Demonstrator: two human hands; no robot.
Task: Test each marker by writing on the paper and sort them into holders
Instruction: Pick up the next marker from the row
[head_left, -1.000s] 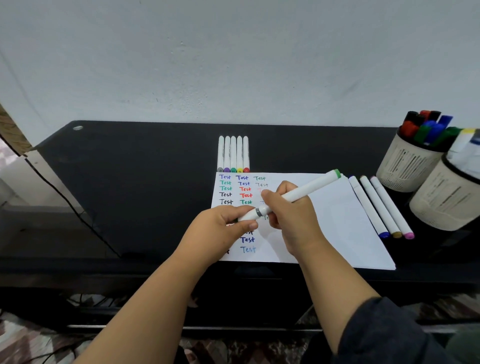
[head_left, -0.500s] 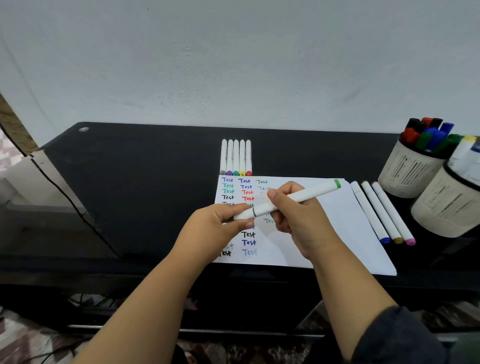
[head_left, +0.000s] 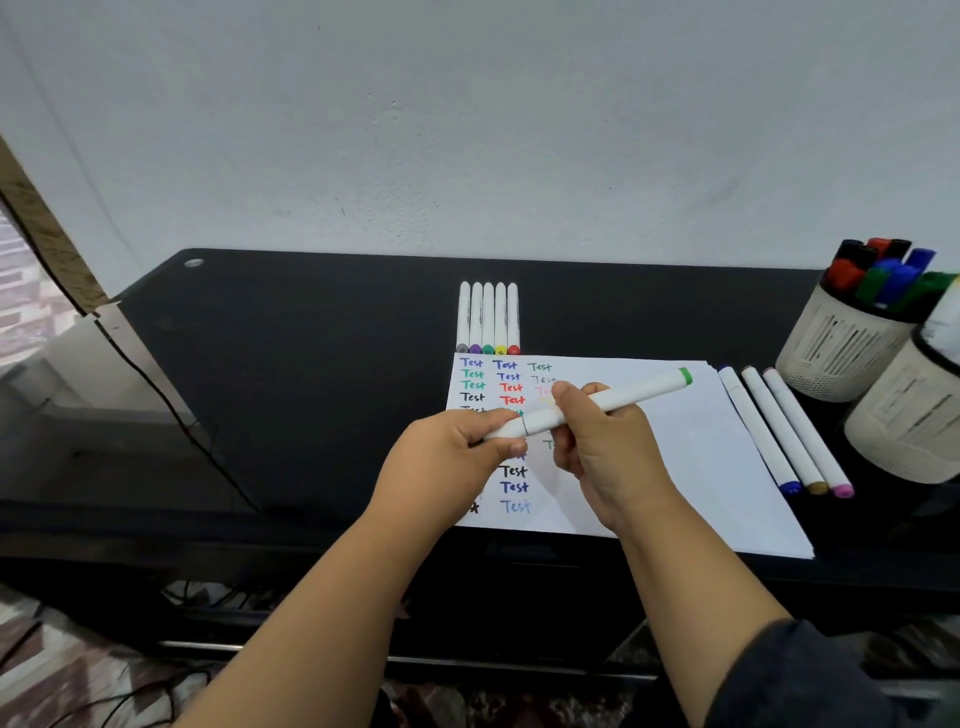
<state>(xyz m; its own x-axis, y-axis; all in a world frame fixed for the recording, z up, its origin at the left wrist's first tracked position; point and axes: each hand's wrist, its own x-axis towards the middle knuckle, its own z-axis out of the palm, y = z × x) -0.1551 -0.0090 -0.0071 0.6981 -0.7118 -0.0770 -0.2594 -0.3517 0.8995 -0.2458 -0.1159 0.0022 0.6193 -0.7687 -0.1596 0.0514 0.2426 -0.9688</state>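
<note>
My right hand (head_left: 602, 441) grips the green marker (head_left: 618, 402) above the paper (head_left: 675, 457); my left hand (head_left: 457, 452) pinches its cap end. I judge it is being capped; a holder (head_left: 841, 353) comes next.

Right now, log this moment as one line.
left hand: grips cap end | right hand: grips green marker | over paper
</note>
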